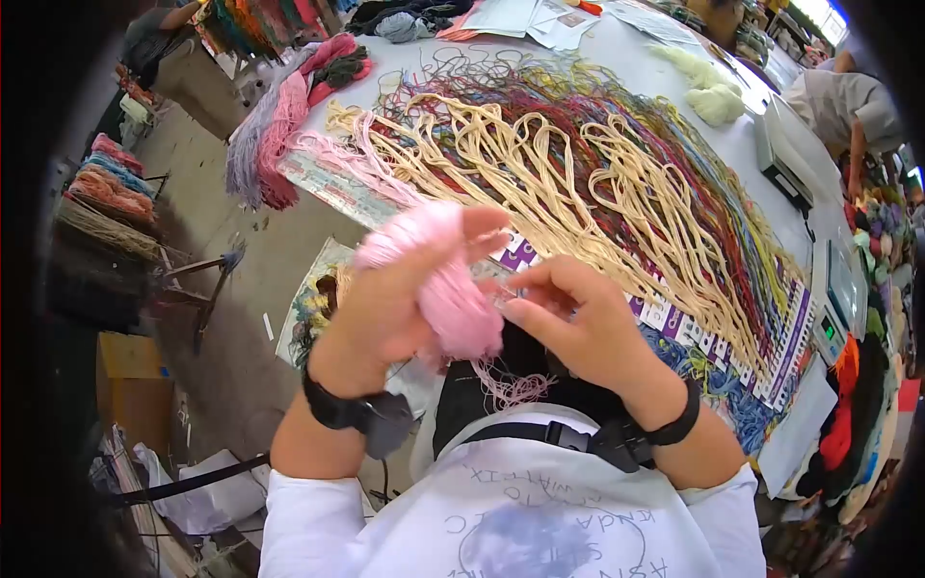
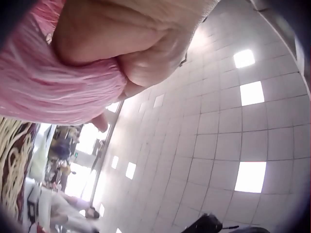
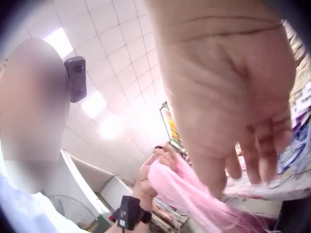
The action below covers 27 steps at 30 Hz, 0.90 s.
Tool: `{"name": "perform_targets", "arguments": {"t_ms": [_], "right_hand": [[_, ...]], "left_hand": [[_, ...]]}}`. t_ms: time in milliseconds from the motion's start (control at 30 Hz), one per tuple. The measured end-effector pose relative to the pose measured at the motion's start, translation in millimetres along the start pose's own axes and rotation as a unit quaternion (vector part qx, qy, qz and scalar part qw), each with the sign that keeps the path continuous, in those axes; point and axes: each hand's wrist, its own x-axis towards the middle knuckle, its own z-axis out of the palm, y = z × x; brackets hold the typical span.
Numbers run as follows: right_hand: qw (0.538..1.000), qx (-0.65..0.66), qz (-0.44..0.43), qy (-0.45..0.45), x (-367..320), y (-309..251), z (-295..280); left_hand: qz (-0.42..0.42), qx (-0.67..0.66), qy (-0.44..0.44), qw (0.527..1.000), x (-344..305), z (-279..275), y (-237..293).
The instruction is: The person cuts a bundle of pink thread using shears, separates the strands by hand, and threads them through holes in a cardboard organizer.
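A thick skein of pink yarn [image 1: 458, 299] hangs over my left hand [image 1: 400, 299], which grips it between thumb and fingers. Loose pink strands [image 1: 511, 385] dangle below the skein in front of my waist. Close up in the left wrist view, the pink yarn [image 2: 58, 87] bulges out under the curled hand [image 2: 121, 43]. My right hand [image 1: 583, 323] is at the skein's right side, its thumb and forefinger pinching fine strands near the left fingertips. In the right wrist view the right hand [image 3: 233, 97] hides part of the skein [image 3: 180, 187].
Cream yarn hanks [image 1: 540, 183] lie across multicoloured threads [image 1: 674, 164] on the table, beside purple-and-white labelled cards [image 1: 674, 323]. Pink and grey skeins [image 1: 279, 135] hang over its left corner. Scales [image 1: 836, 299] stand at the right. Other people [image 1: 848, 101] are nearby.
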Motion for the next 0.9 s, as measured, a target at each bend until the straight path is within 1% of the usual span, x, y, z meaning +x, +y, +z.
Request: {"name": "perform_targets", "arguments": {"t_ms": [33, 67, 100, 133, 167, 200, 267, 300, 333, 400, 433, 500, 533, 600, 633, 733, 767, 833, 900], "right_hand": [[0.992, 0.101, -0.033, 0.069, 0.6, -0.9, 6.3], [0.992, 0.101, -0.029, 0.072, -0.2, -2.2, 8.4], [0.991, 0.119, 0.001, 0.058, -0.9, -4.3, 8.6], [0.989, 0.136, 0.031, 0.043, -1.9, -5.1, 7.4], [0.991, 0.12, 0.025, 0.044, -3.5, -3.7, 4.2], [0.992, 0.12, 0.026, 0.043, -5.1, -1.2, 1.1], [0.972, 0.224, 0.073, 0.001, -8.8, 4.3, -3.7], [0.965, 0.248, 0.082, -0.016, -10.7, 4.2, -6.5], [0.965, 0.249, 0.084, -0.018, -11.1, 6.1, -5.5], [0.949, 0.309, 0.056, -0.024, -12.4, 10.8, -3.0], [0.948, 0.31, 0.058, -0.026, -13.1, 11.5, -0.8], [0.931, 0.358, 0.068, -0.02, -13.7, 11.2, 4.3], [0.93, 0.361, 0.071, -0.021, -14.6, 11.3, 5.1], [0.97, 0.238, 0.034, -0.02, -16.9, 10.0, 6.4], [0.972, 0.224, 0.063, -0.031, -19.1, 9.5, 5.9], [0.972, 0.213, 0.093, -0.037, -22.2, 11.2, 3.3], [0.971, 0.215, 0.096, -0.036, -23.9, 15.8, 4.8], [0.948, 0.311, 0.065, -0.021, -26.8, 26.5, 8.7], [0.938, 0.336, 0.076, -0.032, -29.4, 24.9, 5.0]], "left_hand": [[-0.024, -0.018, -0.032, 0.999, 0.3, 9.2, -6.6], [-0.049, -0.036, -0.064, 0.996, -0.1, 15.2, -10.6], [-0.053, -0.037, -0.066, 0.996, -0.5, 16.4, -15.3], [-0.03, -0.031, -0.043, 0.998, -0.1, 16.5, -20.1], [-0.005, -0.025, -0.019, 0.999, 0.4, 16.7, -23.3], [-0.006, -0.026, -0.019, 0.999, -0.4, 16.2, -23.9], [-0.019, -0.044, -0.021, 0.999, -5.5, 13.0, -22.3], [-0.02, -0.044, -0.019, 0.999, -7.9, 12.4, -22.3], [-0.034, -0.049, -0.025, 0.998, -10.0, 12.0, -22.5], [-0.049, -0.055, -0.029, 0.997, -12.9, 11.7, -24.0], [-0.05, -0.038, -0.028, 0.998, -13.4, 11.6, -24.7], [-0.052, -0.021, -0.025, 0.998, -13.9, 12.0, -25.9], [-0.052, -0.028, -0.022, 0.998, -14.4, 13.0, -27.3], [-0.057, -0.035, -0.016, 0.998, -15.3, 12.1, -31.4], [-0.048, -0.031, -0.014, 0.998, -15.4, 11.0, -33.8], [-0.041, -0.029, 0.003, 0.999, -16.4, 10.2, -36.9], [-0.04, -0.03, 0.016, 0.999, -16.6, 10.2, -37.3], [-0.04, -0.026, 0.007, 0.999, -16.8, 6.7, -37.1], [-0.039, -0.023, -0.001, 0.999, -17.8, 7.9, -37.7]]}}
